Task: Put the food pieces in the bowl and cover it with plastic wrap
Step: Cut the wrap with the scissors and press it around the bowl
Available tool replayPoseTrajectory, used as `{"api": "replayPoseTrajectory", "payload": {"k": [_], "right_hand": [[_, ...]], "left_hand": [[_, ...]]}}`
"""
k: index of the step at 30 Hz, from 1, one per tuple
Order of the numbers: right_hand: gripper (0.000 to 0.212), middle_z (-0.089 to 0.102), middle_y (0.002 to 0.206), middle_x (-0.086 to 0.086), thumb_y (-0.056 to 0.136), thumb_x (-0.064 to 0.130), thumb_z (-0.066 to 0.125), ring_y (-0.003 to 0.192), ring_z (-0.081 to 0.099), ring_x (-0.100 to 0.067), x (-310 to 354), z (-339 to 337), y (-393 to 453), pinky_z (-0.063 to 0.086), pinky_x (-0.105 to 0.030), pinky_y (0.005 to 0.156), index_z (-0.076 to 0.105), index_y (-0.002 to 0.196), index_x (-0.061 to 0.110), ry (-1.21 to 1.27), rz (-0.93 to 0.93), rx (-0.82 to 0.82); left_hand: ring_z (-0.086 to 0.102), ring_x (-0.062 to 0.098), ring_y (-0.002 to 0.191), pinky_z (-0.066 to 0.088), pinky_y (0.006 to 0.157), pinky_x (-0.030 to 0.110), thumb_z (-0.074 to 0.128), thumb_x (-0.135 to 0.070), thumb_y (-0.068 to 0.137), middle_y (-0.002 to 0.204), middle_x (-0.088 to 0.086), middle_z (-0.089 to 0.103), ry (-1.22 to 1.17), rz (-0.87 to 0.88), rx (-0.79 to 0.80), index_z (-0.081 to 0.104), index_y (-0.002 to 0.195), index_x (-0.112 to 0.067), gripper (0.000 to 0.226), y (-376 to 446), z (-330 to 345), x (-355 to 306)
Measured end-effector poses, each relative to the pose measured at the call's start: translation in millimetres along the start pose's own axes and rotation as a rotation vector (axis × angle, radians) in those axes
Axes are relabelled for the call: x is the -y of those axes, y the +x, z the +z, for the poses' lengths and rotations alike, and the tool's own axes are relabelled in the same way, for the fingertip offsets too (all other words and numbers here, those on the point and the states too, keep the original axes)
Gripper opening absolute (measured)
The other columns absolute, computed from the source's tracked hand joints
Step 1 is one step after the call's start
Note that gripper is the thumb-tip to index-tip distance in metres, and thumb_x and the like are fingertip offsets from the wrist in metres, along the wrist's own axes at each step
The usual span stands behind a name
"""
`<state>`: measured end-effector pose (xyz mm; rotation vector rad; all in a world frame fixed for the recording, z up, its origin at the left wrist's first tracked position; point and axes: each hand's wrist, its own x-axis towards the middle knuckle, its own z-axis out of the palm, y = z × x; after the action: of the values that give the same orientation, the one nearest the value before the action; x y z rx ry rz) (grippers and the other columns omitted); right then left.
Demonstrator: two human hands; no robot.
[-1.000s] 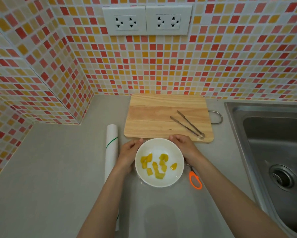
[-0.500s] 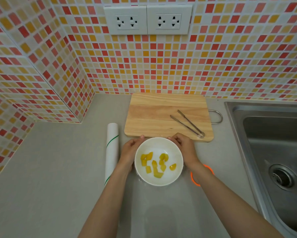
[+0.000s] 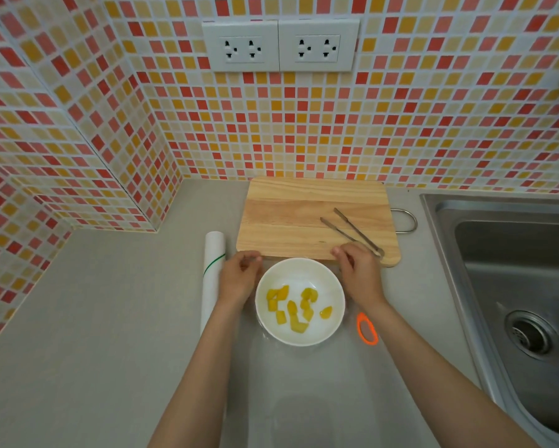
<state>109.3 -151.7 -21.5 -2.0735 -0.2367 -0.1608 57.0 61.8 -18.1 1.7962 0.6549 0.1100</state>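
On the counter, two hands — left (image 3: 239, 279), right (image 3: 359, 274) — pinch plastic wrap (image 3: 304, 399) beside one bowl (image 3: 265, 286) holding about nine food pieces (image 3: 292, 307).

Sink (image 3: 510, 286) cut off at right edge

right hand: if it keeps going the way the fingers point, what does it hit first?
The right hand points away from the person, at the light wooden cutting board. Its near edge comes first, then probably the metal tongs lying on it. Hand height above the board is unclear.
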Motion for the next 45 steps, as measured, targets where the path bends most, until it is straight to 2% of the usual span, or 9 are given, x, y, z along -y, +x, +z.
{"api": "replayPoseTrajectory", "payload": {"k": [5,13,17,20,25,28,32,38,45], "right_hand": [[0.035,0.066,0.114,0.001,0.097,0.031,0.037,0.113,0.057,-0.008,27,-4,-3,0.043,-0.017,0.097,0.056,0.123,0.02,0.309,0.068,0.405],[0.06,0.056,0.13,0.004,0.084,0.067,0.018,0.119,0.051,-0.011,24,14,-8,0.039,-0.032,0.101,0.059,0.114,0.035,0.54,0.439,0.518],[0.075,0.065,0.113,-0.013,0.086,0.068,0.011,0.105,0.062,-0.028,20,14,-7,0.049,-0.041,0.089,0.052,0.125,0.019,0.789,0.644,0.371],[0.069,0.067,0.11,-0.015,0.089,0.062,0.018,0.098,0.066,-0.019,17,5,-14,0.049,-0.033,0.089,0.059,0.116,0.014,0.717,0.563,0.106],[0.058,0.071,0.108,0.011,0.082,0.066,0.024,0.102,0.063,-0.001,22,6,-55,0.049,-0.016,0.083,0.068,0.101,0.035,0.722,0.462,0.085],[0.059,0.068,0.116,-0.004,0.095,0.052,0.015,0.109,0.062,-0.018,24,27,-70,0.049,-0.035,0.094,0.062,0.117,0.024,0.826,0.546,0.032],[0.067,0.066,0.116,-0.016,0.093,0.057,0.012,0.108,0.062,-0.029,27,38,-73,0.048,-0.044,0.095,0.062,0.116,0.018,0.94,0.624,-0.096],[0.051,0.061,0.125,-0.003,0.097,0.046,0.013,0.109,0.059,-0.011,24,30,-74,0.045,-0.026,0.087,0.059,0.112,0.029,0.823,0.564,-0.184],[0.051,0.056,0.129,0.0,0.096,0.044,0.02,0.116,0.053,-0.014,33,37,-79,0.048,-0.009,0.079,0.047,0.132,0.02,0.757,0.447,-0.235]], "left_hand": [[0.06,-0.002,0.106,0.041,0.089,0.007,0.036,-0.037,0.097,0.108,-0.012,0.068,-0.081,0.301,0.167,0.059,0.115,-0.034,0.03,-32,-6,-14],[0.061,0.006,0.108,0.047,0.088,0.023,0.023,-0.052,0.095,0.122,-0.004,0.065,-0.222,0.076,0.323,0.055,0.119,-0.044,0.041,-35,15,-7],[0.062,0.02,0.11,0.046,0.095,0.042,0.014,-0.06,0.091,0.115,0.002,0.068,-0.592,-0.116,0.352,0.044,0.13,-0.036,0.054,-28,14,-2],[0.054,0.01,0.118,0.039,0.1,0.034,0.011,-0.052,0.095,0.121,-0.006,0.06,-0.627,-0.056,0.223,0.038,0.134,-0.034,0.051,-34,11,0],[0.046,0.012,0.129,0.038,0.107,0.031,0.017,-0.037,0.1,0.137,-0.004,0.052,-0.56,0.044,-0.003,0.05,0.122,-0.035,0.04,-64,22,19],[0.056,0.014,0.116,0.05,0.083,0.016,0.023,-0.03,0.101,0.132,0.002,0.058,-0.615,-0.033,-0.068,0.057,0.116,-0.033,0.037,-75,36,19],[0.055,0.03,0.118,0.043,0.102,0.044,0.02,-0.043,0.099,0.129,0.013,0.059,-0.855,-0.192,-0.059,0.062,0.111,-0.028,0.047,-74,43,13],[0.043,0.014,0.131,0.03,0.113,0.037,0.017,-0.044,0.099,0.149,0.0,0.04,-0.8,-0.088,-0.059,0.037,0.139,-0.027,0.048,-66,37,18],[0.056,0.026,0.114,0.044,0.1,0.038,0.012,-0.04,0.099,0.122,0.009,0.061,-0.698,-0.048,-0.006,0.058,0.119,-0.024,0.052,-69,42,12]]}}
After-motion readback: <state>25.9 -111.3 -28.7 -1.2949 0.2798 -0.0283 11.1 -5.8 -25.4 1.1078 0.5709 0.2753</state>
